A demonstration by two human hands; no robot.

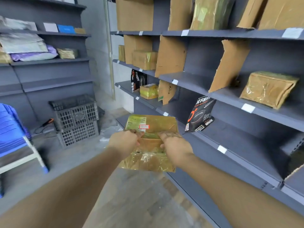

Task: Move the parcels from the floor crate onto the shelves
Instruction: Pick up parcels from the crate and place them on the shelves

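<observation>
The parcel (150,142), a flat brown one wrapped in yellowish tape, hangs in mid-air between our two hands, above the floor (131,195) and just in front of the lowest shelf (238,145) on our right. Our left hand (125,143) grips its left side and our right hand (175,146) its right side. The fingers (139,134) of both hands curl over its upper face near the middle, closed onto it, with the thumbs hidden underneath, so the parcel lies pinched between fingers above and thumbs below. Its far half, bearing a white label with a small red-edged sticker (144,127), sticks out beyond our fingertips; its crinkled near edge droops toward us, below our wrists.

Just beyond our right hand a black printed bag (199,116) leans upright on the shelf. Higher up and further right, a taped box (268,88) sits on a shelf beside a tilted cardboard divider (230,65). To the left, on the floor near the far wall, stands a grey slotted crate (77,119). More boxes fill the upper and far shelves, blurred.
</observation>
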